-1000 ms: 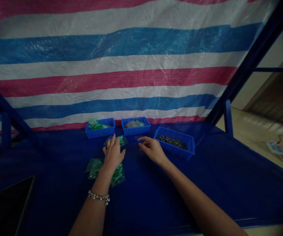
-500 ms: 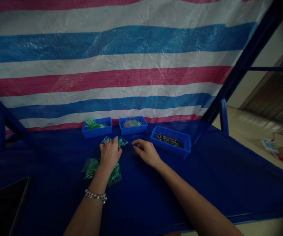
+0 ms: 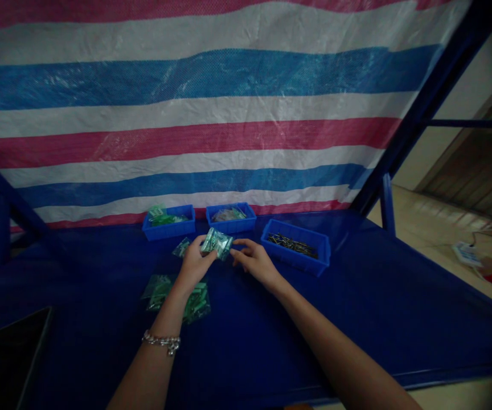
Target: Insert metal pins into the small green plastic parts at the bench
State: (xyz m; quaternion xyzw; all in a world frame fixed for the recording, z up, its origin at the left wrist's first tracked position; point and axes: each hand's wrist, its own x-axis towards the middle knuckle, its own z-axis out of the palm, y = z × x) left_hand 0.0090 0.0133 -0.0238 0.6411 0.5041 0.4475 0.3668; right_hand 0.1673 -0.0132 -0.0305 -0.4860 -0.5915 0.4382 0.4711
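Note:
A small clear plastic bag with greenish contents is pinched in my left hand, raised a little above the table. My right hand is just beside the bag's right edge, its thumb and fingers apart; whether a fingertip touches the bag is hard to see. Behind my left hand another small clear bag lies on the table. A pile of clear bags with green pieces rests under and beside my left forearm, which partly hides it.
Three blue bins stand at the back: one with green bags, one with clear bags, and one with thin dark metal pieces. A dark flat device lies at the front left of the blue table. Striped sheeting hangs behind.
My left hand has picked up a small bag from the table and turned it up toward my right hand. One small bag stays behind there. My right hand has barely moved.

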